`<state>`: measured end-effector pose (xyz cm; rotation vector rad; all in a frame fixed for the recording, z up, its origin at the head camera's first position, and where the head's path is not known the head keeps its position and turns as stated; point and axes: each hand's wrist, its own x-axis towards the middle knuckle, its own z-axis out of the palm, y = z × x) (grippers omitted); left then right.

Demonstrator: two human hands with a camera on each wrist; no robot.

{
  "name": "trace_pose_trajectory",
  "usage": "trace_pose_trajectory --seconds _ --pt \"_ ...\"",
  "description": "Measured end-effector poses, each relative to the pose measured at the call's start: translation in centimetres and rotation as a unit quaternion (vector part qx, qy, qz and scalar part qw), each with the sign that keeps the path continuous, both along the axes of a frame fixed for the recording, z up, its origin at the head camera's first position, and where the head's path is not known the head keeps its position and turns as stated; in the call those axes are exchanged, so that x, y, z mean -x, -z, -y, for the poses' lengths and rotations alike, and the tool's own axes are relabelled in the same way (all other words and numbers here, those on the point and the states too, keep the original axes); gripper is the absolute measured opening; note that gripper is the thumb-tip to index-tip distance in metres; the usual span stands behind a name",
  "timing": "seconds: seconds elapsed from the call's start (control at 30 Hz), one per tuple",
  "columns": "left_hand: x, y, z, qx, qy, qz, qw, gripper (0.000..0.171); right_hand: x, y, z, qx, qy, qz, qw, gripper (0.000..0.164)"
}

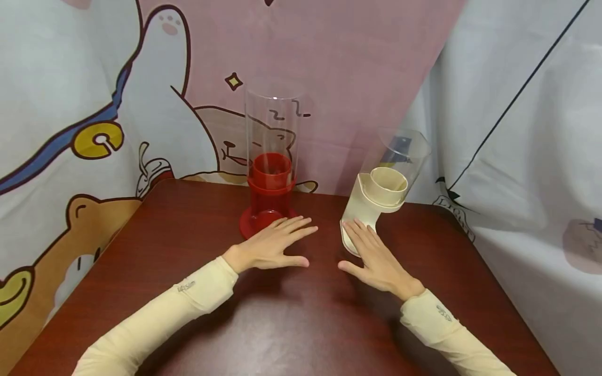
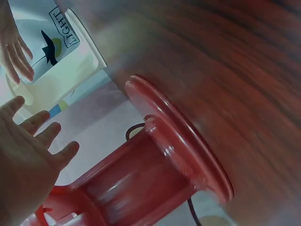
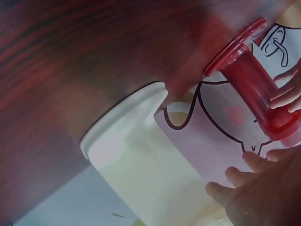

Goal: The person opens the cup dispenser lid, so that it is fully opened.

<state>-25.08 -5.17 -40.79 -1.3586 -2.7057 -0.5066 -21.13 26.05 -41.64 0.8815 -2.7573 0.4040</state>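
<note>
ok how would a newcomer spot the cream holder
On the reddish-brown table, look toward the far edge. The cream holder, with its clear tube, stands by the right hand; its colour sets it apart from the red holder to its left.

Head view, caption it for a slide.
Left hand before red stand, right hand before cream stand, clear tubes rising from both.

Cloth (image 1: 376, 57), far side: two letters "Z" (image 1: 276, 115), one read through the clear tube (image 1: 257, 137), one at its right edge. Cloth, far right: boxed word "LIGHT" (image 2: 64, 27), which I read inverted in the left wrist view. Left cuff (image 1: 211, 292): small dark lettering (image 1: 186, 286), seemingly ending "slim"; the rest I cannot resolve. Right cuff (image 1: 423, 316): small dark mark (image 1: 443, 313), illegible to me.
</note>
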Motion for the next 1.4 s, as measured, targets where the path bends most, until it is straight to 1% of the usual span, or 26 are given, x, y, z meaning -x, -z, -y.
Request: trace_pose_trajectory --seconds 0.07,0.13,0.2,0.23,0.3,0.37,0.4,0.47,0.53,0.57,0.6,0.67,0.73,0.8,0.83,0.9,0.97,1.0,1.03,1.13,1.23,1.27,1.3,1.37,1.4 --pt "0.5 -0.1 -0.5 -0.025 0.006 0.036 0.9990 0.079 0.1 0.1 -0.2 0.023 0.017 0.004 1.000 0.092" --pt "1.1 -0.2 -1.1 -0.057 0.012 0.079 0.9951 0.075 0.3 0.4 -0.5 0.052 0.042 0.009 0.998 0.093" --pt "1.7 -0.3 -1.7 -0.098 0.016 0.130 0.9865 0.070 0.4 0.5 -0.6 0.090 0.076 0.020 0.993 0.092" --pt "2.0 -0.3 -2.0 -0.119 0.020 0.154 0.9807 0.068 0.4 0.4 -0.7 0.111 0.098 0.032 0.988 0.092" --pt "2.5 -0.5 -2.7 -0.154 0.020 0.206 0.9663 0.062 0.4 0.3 -0.9 0.163 0.141 0.059 0.975 0.091" --pt "2.9 -0.9 -3.5 -0.178 0.014 0.249 0.9520 0.060 0.3 -0.1 -1.0 0.220 0.178 0.085 0.955 0.090" --pt "3.3 -1.2 -4.0 -0.187 0.010 0.264 0.9462 0.061 0.3 -0.4 -1.1 0.248 0.193 0.094 0.945 0.089" --pt "4.1 -1.9 -5.4 -0.202 -0.001 0.288 0.9361 0.064 0.2 -1.0 -1.4 0.294 0.216 0.097 0.926 0.088" --pt "5.1 -2.7 -7.0 -0.223 -0.012 0.304 0.9259 0.069 0.0 -1.6 -1.6 0.331 0.225 0.085 0.913 0.087" --pt "5.7 -3.0 -7.8 -0.237 -0.015 0.311 0.9203 0.071 -0.1 -1.8 -1.6 0.343 0.227 0.078 0.908 0.087" --pt "6.2 -3.3 -8.8 -0.253 -0.018 0.315 0.9148 0.070 -0.1 -2.1 -1.6 0.353 0.227 0.070 0.905 0.087" --pt "7.2 -3.8 -10.6 -0.283 -0.021 0.323 0.9029 0.070 -0.3 -2.4 -1.3 0.364 0.225 0.058 0.902 0.086" --pt "8.0 -4.0 -12.3 -0.309 -0.024 0.319 0.8957 0.071 -0.4 -2.5 -0.9 0.366 0.222 0.054 0.902 0.085" --pt "8.5 -4.1 -13.7 -0.335 -0.017 0.314 0.8879 0.070 -0.3 -2.5 -0.5 0.361 0.223 0.052 0.904 0.084" --pt "8.6 -4.1 -14.3 -0.346 -0.016 0.318 0.8825 0.071 -0.2 -2.5 -0.4 0.359 0.224 0.053 0.905 0.082" --pt "8.5 -4.2 -15.1 -0.365 -0.015 0.318 0.8748 0.073 -0.1 -2.4 -0.3 0.354 0.225 0.056 0.906 0.081" --pt "8.0 -4.1 -15.0 -0.372 -0.018 0.323 0.8699 0.074 0.2 -2.3 -0.2 0.355 0.221 0.064 0.906 0.081" --pt "7.8 -4.1 -15.0 -0.371 -0.024 0.325 0.8695 0.076 0.3 -2.2 -0.2 0.358 0.217 0.067 0.906 0.081" --pt "7.4 -4.1 -14.8 -0.367 -0.029 0.326 0.8710 0.078 0.5 -2.2 -0.3 0.360 0.217 0.072 0.904 0.082" --pt "6.0 -4.3 -14.5 -0.343 -0.038 0.315 0.8843 0.082 1.2 -2.3 -0.8 0.369 0.222 0.076 0.899 0.091" --pt "4.5 -4.9 -14.4 -0.318 -0.045 0.310 0.8949 0.089 2.3 -2.4 -1.5 0.376 0.236 0.068 0.893 0.103" --pt "4.0 -5.1 -14.4 -0.314 -0.050 0.310 0.8963 0.090 2.7 -2.5 -1.8 0.377 0.241 0.064 0.892 0.107" --pt "3.6 -5.4 -14.4 -0.313 -0.056 0.314 0.8948 0.090 3.0 -2.5 -2.0 0.377 0.245 0.059 0.891 0.108" --pt "3.0 -5.8 -14.4 -0.325 -0.066 0.325 0.8854 0.086 3.4 -2.5 -2.4 0.376 0.253 0.056 0.889 0.110" --pt "2.8 -6.0 -14.4 -0.335 -0.078 0.326 0.8808 0.084 3.5 -2.5 -2.6 0.375 0.258 0.054 0.889 0.109"
